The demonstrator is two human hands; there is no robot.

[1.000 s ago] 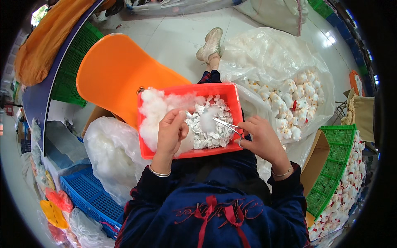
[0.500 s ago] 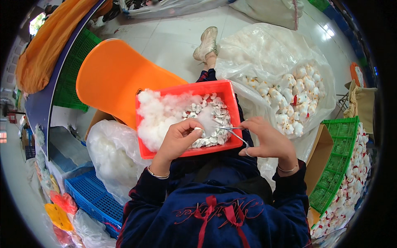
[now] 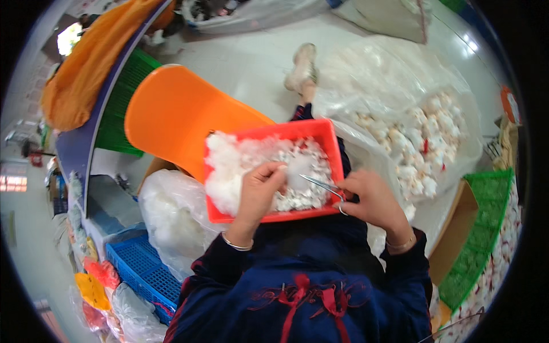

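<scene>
A red tray (image 3: 274, 216) rests on my lap, with white stuffing fluff (image 3: 220, 177) on its left and many small white pieces (image 3: 306, 199) on its right. Over the tray's middle, my left hand (image 3: 260, 187) is closed in a pinch on a small white piece, mostly hidden by the fingers. Ring-handled metal forceps (image 3: 318, 182) are in my right hand (image 3: 370, 197) at the tray's right edge, a finger ring showing below the fingers. Their slender tip points left, toward the left fingertips, beside a loose tuft of fluff (image 3: 299, 167).
An orange chair (image 3: 177, 117) stands beyond the tray to the left. A clear bag of fluff (image 3: 177, 220) and a blue basket (image 3: 146, 268) lie left. At right are an open plastic bag of small white stuffed items (image 3: 426, 137), a cardboard box (image 3: 454, 228) and a green crate (image 3: 480, 228).
The view has shifted, so the scene sits farther right and slightly lower. The forceps' arms, spread before, are now together, and my right fingers have closed in around the handles.
</scene>
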